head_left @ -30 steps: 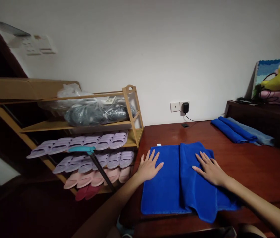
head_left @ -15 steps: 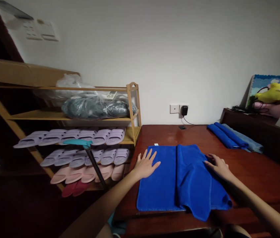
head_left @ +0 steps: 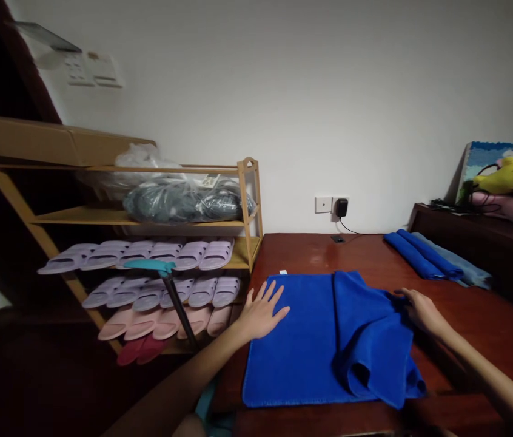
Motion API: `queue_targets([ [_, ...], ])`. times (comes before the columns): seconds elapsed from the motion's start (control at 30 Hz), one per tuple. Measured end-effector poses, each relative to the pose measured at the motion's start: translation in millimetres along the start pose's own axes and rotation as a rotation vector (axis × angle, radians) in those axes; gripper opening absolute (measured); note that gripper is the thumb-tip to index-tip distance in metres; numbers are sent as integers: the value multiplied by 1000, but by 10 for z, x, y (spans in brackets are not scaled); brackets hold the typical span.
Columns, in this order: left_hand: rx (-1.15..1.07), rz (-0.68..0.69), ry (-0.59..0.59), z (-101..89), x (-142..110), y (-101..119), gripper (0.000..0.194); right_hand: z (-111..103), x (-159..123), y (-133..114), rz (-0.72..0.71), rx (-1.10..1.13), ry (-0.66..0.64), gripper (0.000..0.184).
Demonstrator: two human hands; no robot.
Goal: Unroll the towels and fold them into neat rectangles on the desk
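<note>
A blue towel (head_left: 297, 340) lies on the dark red wooden table (head_left: 302, 252), its left half flat and its right part bunched into loose folds. A small white tag shows at its far left corner. My left hand (head_left: 262, 312) rests open on the towel's left edge, fingers spread. At the right edge my right hand (head_left: 422, 312) has its fingers closed on the cloth, pulling a fold outward. The fingertips there are partly hidden by the hand itself.
Rolled blue and grey-blue towels (head_left: 433, 258) lie at the back right of the table. A black plug (head_left: 341, 207) sits in the wall socket. To the left stands a wooden rack (head_left: 250, 212) with several slippers (head_left: 215, 254), beside a teal-topped handle (head_left: 150, 266).
My right hand has left its flat position on the towel and moved right, gripping the edge. The towel's right part has shifted right and bunched up. My left hand stays on the towel.
</note>
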State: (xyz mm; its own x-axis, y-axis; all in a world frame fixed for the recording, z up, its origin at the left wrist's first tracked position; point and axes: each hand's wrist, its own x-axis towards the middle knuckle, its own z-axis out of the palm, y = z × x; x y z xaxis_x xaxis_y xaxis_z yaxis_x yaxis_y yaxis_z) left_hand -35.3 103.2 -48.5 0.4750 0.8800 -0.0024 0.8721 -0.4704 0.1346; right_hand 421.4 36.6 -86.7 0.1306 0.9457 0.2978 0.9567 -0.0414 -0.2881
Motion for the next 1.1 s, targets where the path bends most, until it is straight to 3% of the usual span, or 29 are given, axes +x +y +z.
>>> queue_targets([
  [0.23,-21,-12,3,-56,-108,-166,75,-155,-6,834,-4,-106,-90,60],
  [0.4,-19,-1,5,-63,-85,-321,73,-307,-36,1204,83,-235,-96,59],
  [0.5,-19,0,-11,-90,-78,-378,72,-408,-86,1238,128,-347,-52,56],
  [0.63,-14,-13,-20,-103,-80,-417,70,-492,-177,1028,273,-442,75,63],
  [0.73,-4,-13,-7,-70,-70,-445,69,-416,-264,817,333,-359,101,70],
  [0.8,3,-11,5,-44,-62,-467,69,-291,-340,747,318,-243,30,72],
  [0.97,11,-12,8,-21,-76,-531,68,-24,-532,904,321,-175,-72,76],
  [1.1,2,-3,8,-17,-109,-595,68,-110,-587,1122,262,-130,-113,79],
])
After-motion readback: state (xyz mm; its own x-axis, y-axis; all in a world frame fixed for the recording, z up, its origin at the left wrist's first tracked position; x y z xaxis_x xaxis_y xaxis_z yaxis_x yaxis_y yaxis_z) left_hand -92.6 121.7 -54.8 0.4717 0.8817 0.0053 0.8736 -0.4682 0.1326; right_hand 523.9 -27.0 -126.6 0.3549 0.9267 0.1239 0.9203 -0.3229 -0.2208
